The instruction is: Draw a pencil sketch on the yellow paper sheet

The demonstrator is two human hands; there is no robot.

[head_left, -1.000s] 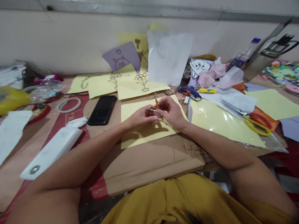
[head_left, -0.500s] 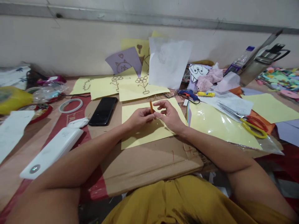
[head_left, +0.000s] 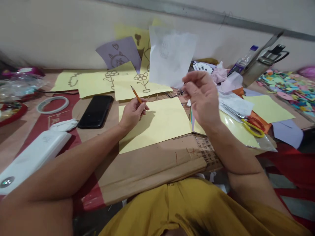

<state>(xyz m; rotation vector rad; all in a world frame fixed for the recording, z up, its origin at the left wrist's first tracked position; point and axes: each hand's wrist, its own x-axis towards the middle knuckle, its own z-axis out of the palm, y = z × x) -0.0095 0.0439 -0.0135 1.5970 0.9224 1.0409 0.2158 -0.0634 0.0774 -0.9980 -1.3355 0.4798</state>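
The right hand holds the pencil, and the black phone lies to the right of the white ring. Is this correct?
One error: the head view shows the left hand holding the pencil. The black phone does lie right of the white ring.

You have a wooden-looking pencil (head_left: 136, 95) near frame centre, smooth matt paper (head_left: 167, 118) below it, a glossy phone (head_left: 95, 112) at centre left.
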